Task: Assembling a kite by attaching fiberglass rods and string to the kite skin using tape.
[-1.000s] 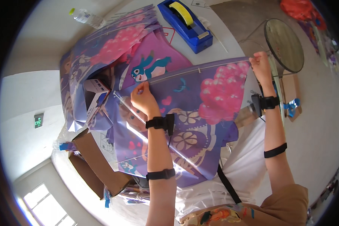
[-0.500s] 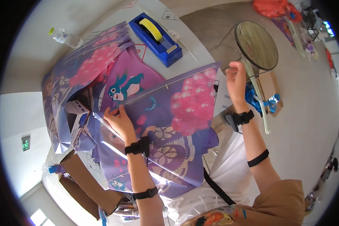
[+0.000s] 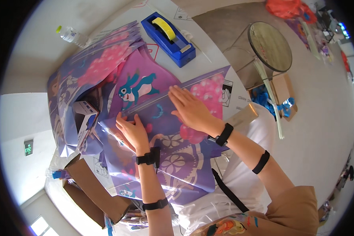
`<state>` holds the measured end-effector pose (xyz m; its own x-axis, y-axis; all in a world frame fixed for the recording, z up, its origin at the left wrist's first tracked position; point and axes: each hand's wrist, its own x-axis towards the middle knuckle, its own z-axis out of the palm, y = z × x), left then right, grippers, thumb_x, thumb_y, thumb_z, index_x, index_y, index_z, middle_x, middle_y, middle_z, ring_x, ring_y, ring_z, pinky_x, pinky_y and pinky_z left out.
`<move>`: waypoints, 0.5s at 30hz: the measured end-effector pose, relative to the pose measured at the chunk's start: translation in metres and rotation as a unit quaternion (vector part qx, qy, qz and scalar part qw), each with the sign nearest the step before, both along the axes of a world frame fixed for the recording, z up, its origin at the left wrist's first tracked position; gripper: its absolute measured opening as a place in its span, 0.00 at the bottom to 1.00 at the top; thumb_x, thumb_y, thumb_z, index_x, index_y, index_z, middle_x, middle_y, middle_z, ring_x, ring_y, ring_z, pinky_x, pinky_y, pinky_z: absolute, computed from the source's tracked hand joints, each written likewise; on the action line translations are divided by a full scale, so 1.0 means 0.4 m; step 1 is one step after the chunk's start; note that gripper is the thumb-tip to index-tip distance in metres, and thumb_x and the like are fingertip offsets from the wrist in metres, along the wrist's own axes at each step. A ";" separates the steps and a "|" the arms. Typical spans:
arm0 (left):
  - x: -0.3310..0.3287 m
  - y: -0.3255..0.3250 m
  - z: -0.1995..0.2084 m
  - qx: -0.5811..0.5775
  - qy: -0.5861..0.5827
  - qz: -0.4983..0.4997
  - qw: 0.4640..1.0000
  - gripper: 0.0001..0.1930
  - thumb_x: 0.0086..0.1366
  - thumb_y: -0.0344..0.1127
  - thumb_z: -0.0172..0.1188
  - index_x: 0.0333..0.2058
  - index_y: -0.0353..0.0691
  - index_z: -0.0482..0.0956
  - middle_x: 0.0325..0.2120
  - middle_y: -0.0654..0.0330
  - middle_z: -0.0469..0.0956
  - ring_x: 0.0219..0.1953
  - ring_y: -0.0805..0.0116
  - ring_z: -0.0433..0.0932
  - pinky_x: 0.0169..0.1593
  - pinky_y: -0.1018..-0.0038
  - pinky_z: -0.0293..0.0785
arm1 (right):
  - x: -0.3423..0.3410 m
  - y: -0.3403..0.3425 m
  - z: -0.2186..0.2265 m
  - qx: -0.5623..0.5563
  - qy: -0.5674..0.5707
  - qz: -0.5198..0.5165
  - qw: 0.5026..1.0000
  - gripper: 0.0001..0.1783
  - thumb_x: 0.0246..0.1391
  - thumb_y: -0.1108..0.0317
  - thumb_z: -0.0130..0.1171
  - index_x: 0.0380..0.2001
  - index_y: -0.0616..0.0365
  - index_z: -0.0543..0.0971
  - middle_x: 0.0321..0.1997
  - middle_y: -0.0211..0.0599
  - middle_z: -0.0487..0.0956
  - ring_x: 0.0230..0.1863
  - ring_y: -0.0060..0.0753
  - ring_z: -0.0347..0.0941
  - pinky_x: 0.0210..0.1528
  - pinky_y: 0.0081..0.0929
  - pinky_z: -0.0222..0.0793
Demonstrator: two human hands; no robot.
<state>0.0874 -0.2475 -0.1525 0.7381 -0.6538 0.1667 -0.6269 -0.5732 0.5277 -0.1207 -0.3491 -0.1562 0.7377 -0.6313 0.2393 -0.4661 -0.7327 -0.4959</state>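
A thin purple printed sheet (image 3: pixel 173 143), with pink balloons and a cartoon figure, lies across the near part of the table and hangs over its edge. A narrow pale stick (image 3: pixel 161 93) runs along its upper edge. My left hand (image 3: pixel 133 133) rests at the stick's left end, thumb and fingers apart. Flat on the sheet, with fingers stretched out, my right hand (image 3: pixel 190 109) touches the edge beside the stick and partly covers the balloons. Beneath shows another sheet (image 3: pixel 143 65) with a teal and white cartoon animal.
Behind the sheets stands a blue tape dispenser (image 3: pixel 168 39) with yellow tape. At the left are stacked printed sheets (image 3: pixel 94 59), a small box (image 3: pixel 86 114) and a plastic bottle (image 3: pixel 74 36). A brown carton (image 3: pixel 96 190) sits at lower left, a round stool (image 3: pixel 270 46) at right.
My right hand has come down and left from the air beyond the sheet's right corner onto the sheet. My left hand has shifted slightly right in the picture.
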 end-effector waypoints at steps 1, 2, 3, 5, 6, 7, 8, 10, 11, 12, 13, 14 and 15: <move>-0.003 -0.003 0.010 0.001 0.039 0.020 0.999 0.30 0.60 0.30 0.65 0.58 0.32 0.62 0.46 0.46 0.70 0.35 0.58 0.75 0.44 0.63 0.70 | -0.008 -0.001 -0.015 0.024 0.019 -0.027 0.999 0.34 0.61 0.56 0.55 0.64 0.68 0.63 0.71 0.50 0.61 0.73 0.46 0.54 0.72 0.42 0.51; 0.002 0.002 0.018 0.003 0.074 0.042 0.996 0.30 0.60 0.30 0.65 0.58 0.32 0.62 0.46 0.46 0.70 0.35 0.58 0.75 0.44 0.63 0.70 | -0.025 -0.007 -0.017 0.024 0.019 -0.023 0.999 0.34 0.61 0.56 0.55 0.64 0.68 0.63 0.71 0.50 0.61 0.73 0.46 0.54 0.72 0.42 0.51; 0.013 0.008 0.012 0.003 0.074 0.045 0.996 0.30 0.60 0.30 0.65 0.58 0.32 0.62 0.46 0.46 0.70 0.35 0.58 0.75 0.44 0.63 0.70 | -0.062 -0.024 -0.015 0.001 0.056 -0.048 0.997 0.37 0.61 0.53 0.55 0.65 0.67 0.62 0.71 0.51 0.60 0.73 0.46 0.53 0.73 0.43 0.50; 0.027 0.015 0.007 0.016 0.020 0.020 0.999 0.29 0.60 0.29 0.65 0.57 0.32 0.63 0.46 0.46 0.70 0.36 0.57 0.75 0.44 0.63 0.71 | -0.147 -0.066 -0.004 -0.040 0.119 -0.108 0.986 0.40 0.60 0.48 0.54 0.65 0.67 0.60 0.72 0.51 0.60 0.74 0.48 0.52 0.72 0.44 0.50; 0.020 0.007 0.014 0.014 0.022 0.019 0.999 0.29 0.60 0.29 0.65 0.57 0.32 0.63 0.46 0.46 0.70 0.36 0.57 0.75 0.44 0.63 0.71 | -0.194 -0.091 0.002 -0.056 0.145 -0.146 0.977 0.41 0.60 0.46 0.54 0.66 0.67 0.60 0.71 0.52 0.60 0.73 0.49 0.53 0.72 0.44 0.50; 0.020 0.004 0.022 0.020 0.041 0.027 0.999 0.29 0.60 0.29 0.64 0.57 0.32 0.63 0.46 0.46 0.70 0.37 0.57 0.75 0.44 0.63 0.71 | -0.227 -0.106 -0.003 -0.055 0.143 -0.144 0.978 0.41 0.60 0.46 0.54 0.66 0.67 0.60 0.71 0.52 0.60 0.73 0.49 0.53 0.72 0.44 0.50; 0.017 -0.002 0.028 0.024 0.061 0.033 0.997 0.28 0.60 0.29 0.64 0.57 0.32 0.63 0.47 0.46 0.70 0.38 0.57 0.75 0.44 0.63 0.71 | -0.258 -0.122 -0.002 -0.076 0.149 -0.148 0.975 0.41 0.60 0.47 0.54 0.66 0.67 0.60 0.71 0.52 0.60 0.73 0.50 0.54 0.72 0.45 0.51; 0.007 -0.008 0.033 0.031 0.030 0.042 0.998 0.28 0.60 0.27 0.63 0.57 0.31 0.63 0.46 0.46 0.70 0.40 0.54 0.75 0.46 0.63 0.71 | -0.276 -0.130 -0.010 -0.096 0.150 -0.150 0.972 0.41 0.60 0.47 0.54 0.66 0.67 0.60 0.71 0.53 0.60 0.72 0.52 0.55 0.72 0.45 0.51; 0.000 -0.012 0.038 0.039 -0.002 0.051 0.998 0.28 0.59 0.26 0.62 0.57 0.30 0.64 0.45 0.47 0.71 0.43 0.52 0.74 0.48 0.62 0.71 | -0.274 -0.129 -0.014 -0.087 0.124 -0.203 0.967 0.40 0.60 0.48 0.55 0.66 0.67 0.60 0.70 0.53 0.61 0.72 0.52 0.55 0.71 0.46 0.52; -0.011 -0.019 0.043 0.038 -0.005 0.052 0.998 0.28 0.59 0.26 0.62 0.57 0.30 0.64 0.45 0.47 0.71 0.43 0.52 0.74 0.48 0.62 0.71 | -0.273 -0.129 -0.018 -0.076 0.097 -0.255 0.959 0.40 0.60 0.50 0.56 0.65 0.67 0.60 0.70 0.53 0.61 0.71 0.53 0.56 0.71 0.46 0.52; -0.030 -0.028 0.054 -0.006 -0.038 -0.008 0.999 0.28 0.58 0.25 0.61 0.57 0.30 0.64 0.46 0.46 0.71 0.46 0.50 0.73 0.51 0.61 0.70 | -0.254 -0.124 -0.007 -0.073 0.092 -0.252 0.960 0.40 0.60 0.50 0.56 0.65 0.67 0.60 0.70 0.53 0.61 0.71 0.53 0.56 0.71 0.46 0.52; -0.054 -0.038 0.064 -0.049 -0.070 -0.068 0.994 0.28 0.58 0.24 0.59 0.58 0.29 0.64 0.46 0.46 0.71 0.49 0.47 0.71 0.54 0.60 0.69 | -0.234 -0.116 0.003 -0.074 0.053 -0.205 0.975 0.38 0.61 0.52 0.56 0.65 0.68 0.61 0.69 0.53 0.62 0.71 0.53 0.56 0.71 0.46 0.53; -0.101 -0.052 0.079 -0.011 -0.108 -0.145 0.984 0.28 0.58 0.24 0.57 0.58 0.29 0.65 0.50 0.44 0.71 0.53 0.45 0.69 0.58 0.55 0.66 | -0.213 -0.104 0.020 -0.073 0.017 -0.159 0.984 0.37 0.61 0.54 0.56 0.65 0.68 0.61 0.69 0.54 0.62 0.71 0.53 0.56 0.71 0.46 0.53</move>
